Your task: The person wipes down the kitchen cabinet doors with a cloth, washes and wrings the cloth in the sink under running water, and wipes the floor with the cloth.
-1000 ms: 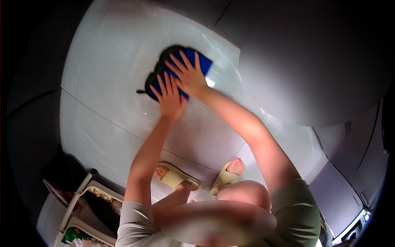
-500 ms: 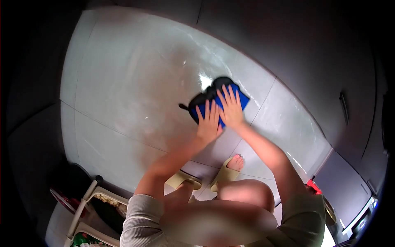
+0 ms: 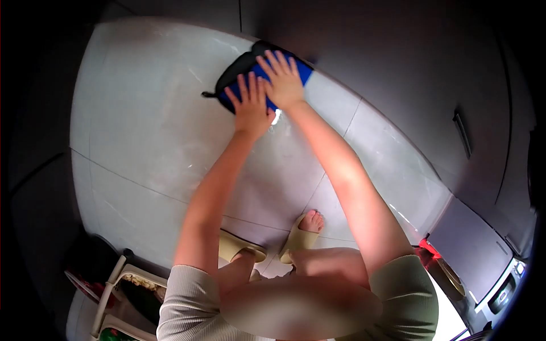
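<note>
A blue and black cloth (image 3: pixel 304 72) with a small black loop at its left end lies on the wet, shiny tiled floor, close to the far cabinet base. Both palms press down on it. My left hand (image 3: pixel 250 108) rests flat on the cloth's left part, fingers spread. Beside it, my right hand (image 3: pixel 284 82) lies flat on the right part, its fingers spread too. The hands are close together, with my arms stretched forward. Under the palms, part of the cloth is hidden.
Grey tiled floor (image 3: pixel 142 113) stretches around the cloth. Dark cabinet fronts with a handle (image 3: pixel 462 133) border it at the right. A rack (image 3: pixel 116 273) with several items stands lower left. My feet in yellow-green slippers (image 3: pixel 296 241) are below. Something red (image 3: pixel 430 250) is at the right.
Both hands have pushed the cloth forward and slightly left across the floor, to the cabinet's edge. My arms are more stretched out. The slippers stay on the same tiles.
</note>
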The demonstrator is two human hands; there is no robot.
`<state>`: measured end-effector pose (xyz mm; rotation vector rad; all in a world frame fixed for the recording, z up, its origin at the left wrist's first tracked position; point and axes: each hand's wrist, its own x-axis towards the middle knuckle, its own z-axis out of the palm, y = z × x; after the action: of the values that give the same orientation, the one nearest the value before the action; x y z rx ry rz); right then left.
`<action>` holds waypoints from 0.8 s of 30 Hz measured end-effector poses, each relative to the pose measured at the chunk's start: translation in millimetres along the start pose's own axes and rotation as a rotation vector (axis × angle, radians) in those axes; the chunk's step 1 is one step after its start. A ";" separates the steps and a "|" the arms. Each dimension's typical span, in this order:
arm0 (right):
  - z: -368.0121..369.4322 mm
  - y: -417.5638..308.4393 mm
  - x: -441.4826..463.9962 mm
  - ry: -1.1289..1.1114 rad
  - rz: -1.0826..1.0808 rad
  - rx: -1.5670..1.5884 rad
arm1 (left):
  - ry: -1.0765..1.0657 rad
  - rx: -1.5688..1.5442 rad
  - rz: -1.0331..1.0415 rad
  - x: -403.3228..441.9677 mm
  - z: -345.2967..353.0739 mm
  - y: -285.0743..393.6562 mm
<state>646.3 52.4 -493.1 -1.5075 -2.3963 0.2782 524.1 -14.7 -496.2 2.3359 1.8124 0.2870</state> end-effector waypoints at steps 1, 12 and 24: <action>-2.6 10.3 -9.8 0.018 0.049 -0.003 | -0.018 -0.029 0.058 1.7 3.9 8.4; -45.9 -16.1 -240.8 -0.190 0.321 0.001 | -0.425 -0.050 0.599 -130.7 -9.7 88.2; 28.1 -92.6 -31.5 -0.024 0.019 -0.062 | -0.098 -0.102 0.163 -64.4 -45.0 -87.4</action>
<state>571.2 -16.1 -494.8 -1.5628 -2.4318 0.2296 415.2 -54.8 -477.6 2.3849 1.5300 0.2744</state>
